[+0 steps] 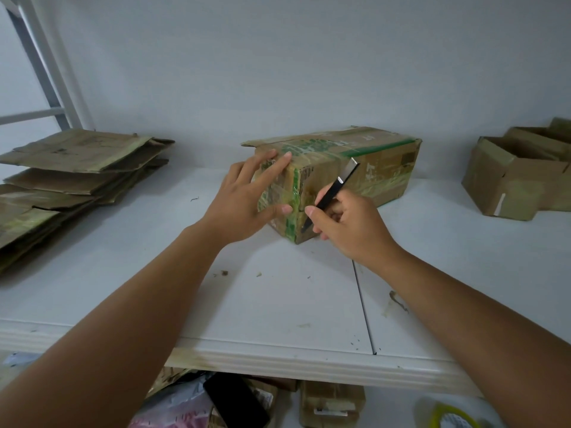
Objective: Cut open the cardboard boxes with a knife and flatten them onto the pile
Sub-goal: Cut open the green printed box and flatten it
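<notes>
Left hand [247, 196] is spread flat on the near end of the box [336, 174], fingers straight, thumb pressed against the lower part of that end face. It's bracing, not gripping anything. Right hand [346, 227] is just beside it at about 3 o'clock, fingers curled around a black-handled knife [332, 196]. The handle runs up toward 1 o'clock with a silvery end sticking out above the knuckles, and the lower tip sits right at the box's near vertical corner, where green tape runs down the edge. Can't tell if the tip is actually in the cardboard or only touching it.

The box lies on its long side in the middle of a white table [278, 298], still closed at the near end, with one top flap lifted a bit along the back. It's covered in worn clear and green tape. There's some faded dark lettering on the side facing right, but it's sideways and I can't read it. The green printed patches are too scuffed to make out any brand.

Over at 9 o'clock is the pile of flattened cardboard [71, 180], several sheets stacked loosely, well apart from the box. At 3 o'clock, by the table's right edge, sit more boxes [519, 177] with open flaps. Small scraps and crumbs are scattered across the tabletop near the front. At 6 o'clock, below the table edge, there are more cardboard pieces, something black and something pinkish, all blurry.
</notes>
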